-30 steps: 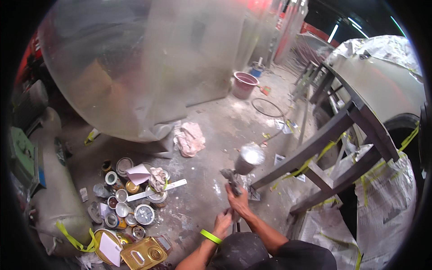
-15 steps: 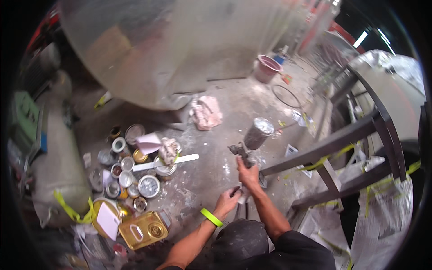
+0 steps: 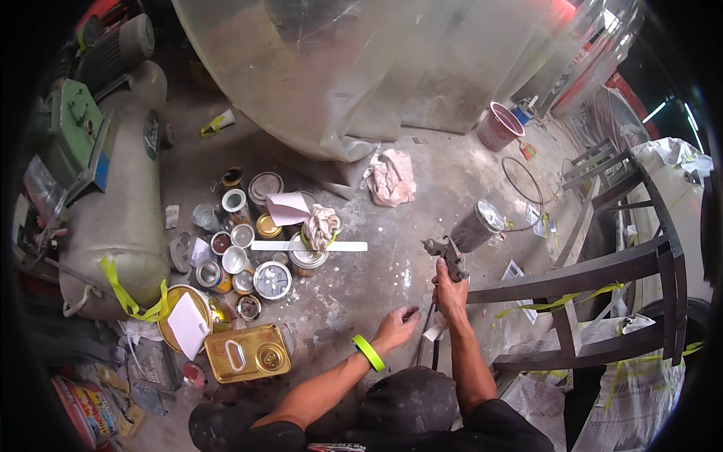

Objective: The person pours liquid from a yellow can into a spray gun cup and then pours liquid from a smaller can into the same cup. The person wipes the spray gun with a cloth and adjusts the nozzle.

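Note:
My right hand (image 3: 452,292) is closed round the handle of a spray gun (image 3: 444,260), which has a large grey cup (image 3: 479,226) on its far side. From below that hand a dark hose (image 3: 435,350) runs down toward me, with a scrap of white paper or cloth (image 3: 434,330) beside it. My left hand (image 3: 397,329), with a bright yellow-green wristband (image 3: 367,352) on its wrist, hovers to the left of the hose. Its fingers point loosely toward the right, and nothing shows in them.
Several paint cans (image 3: 273,280) crowd the floor at left, with a white strip (image 3: 309,246) across some. Nearer me stands a gold rectangular tin (image 3: 248,354). A compressor tank (image 3: 120,226) fills the far left. Dark frame (image 3: 572,267) stands at right; pink bucket (image 3: 500,126) and plastic sheeting (image 3: 361,68) lie beyond.
The view has shifted, so most things sit further right. A dark thing seen at my left hand's fingers no longer shows there, and those fingers have loosened. My right hand still grips the spray gun.

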Motion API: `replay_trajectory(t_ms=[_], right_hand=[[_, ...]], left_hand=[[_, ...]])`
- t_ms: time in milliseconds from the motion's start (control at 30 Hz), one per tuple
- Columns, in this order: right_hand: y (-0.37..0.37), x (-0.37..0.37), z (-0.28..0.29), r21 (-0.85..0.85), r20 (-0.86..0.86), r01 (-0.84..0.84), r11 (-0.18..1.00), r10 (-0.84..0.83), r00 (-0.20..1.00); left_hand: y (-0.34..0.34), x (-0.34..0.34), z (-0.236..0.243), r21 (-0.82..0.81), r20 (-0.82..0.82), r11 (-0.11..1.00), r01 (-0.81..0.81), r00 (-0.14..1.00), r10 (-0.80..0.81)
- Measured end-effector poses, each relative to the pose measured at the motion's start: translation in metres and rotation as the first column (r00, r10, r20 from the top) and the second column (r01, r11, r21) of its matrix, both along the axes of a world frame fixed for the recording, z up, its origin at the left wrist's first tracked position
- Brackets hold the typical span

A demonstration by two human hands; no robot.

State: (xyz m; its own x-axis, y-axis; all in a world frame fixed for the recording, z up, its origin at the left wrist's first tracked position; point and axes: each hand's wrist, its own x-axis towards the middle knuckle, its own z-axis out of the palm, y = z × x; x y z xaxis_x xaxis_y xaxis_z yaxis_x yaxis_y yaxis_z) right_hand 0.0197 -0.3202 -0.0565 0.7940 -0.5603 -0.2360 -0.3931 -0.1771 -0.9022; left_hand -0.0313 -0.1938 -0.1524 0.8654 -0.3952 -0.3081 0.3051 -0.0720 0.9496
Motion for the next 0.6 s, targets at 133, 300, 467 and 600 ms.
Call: replay_trajectory(t_ms=[133, 300, 467, 600], right_hand=[[-0.016, -0.008, -0.034, -0.144, -0.021, -0.007, 0.990, 0.004, 1.000], [0.006, -0.031, -0.024, 0.054, -0.017, -0.088, 0.995, 0.089, 0.996], [0.022, -0.064, -0.030, 0.125, -0.158, -0.161, 0.979, 0.179, 0.971], [0.039, -0.074, -0.023, 0.254, -0.087, -0.160, 0.954, 0.187, 0.979]], left_hand=[[0.004, 0.017, -0.012, 0.018, -0.013, 0.992, -0.127, 0.992, 0.127], [0.020, 0.046, -0.029, 0.006, 0.001, 0.956, -0.293, 0.956, 0.293], [0.023, 0.046, -0.005, -0.508, -0.407, 0.785, -0.355, 0.902, 0.144], [0.017, 0.039, -0.005, -0.601, -0.473, 0.685, -0.412, 0.874, 0.110]])
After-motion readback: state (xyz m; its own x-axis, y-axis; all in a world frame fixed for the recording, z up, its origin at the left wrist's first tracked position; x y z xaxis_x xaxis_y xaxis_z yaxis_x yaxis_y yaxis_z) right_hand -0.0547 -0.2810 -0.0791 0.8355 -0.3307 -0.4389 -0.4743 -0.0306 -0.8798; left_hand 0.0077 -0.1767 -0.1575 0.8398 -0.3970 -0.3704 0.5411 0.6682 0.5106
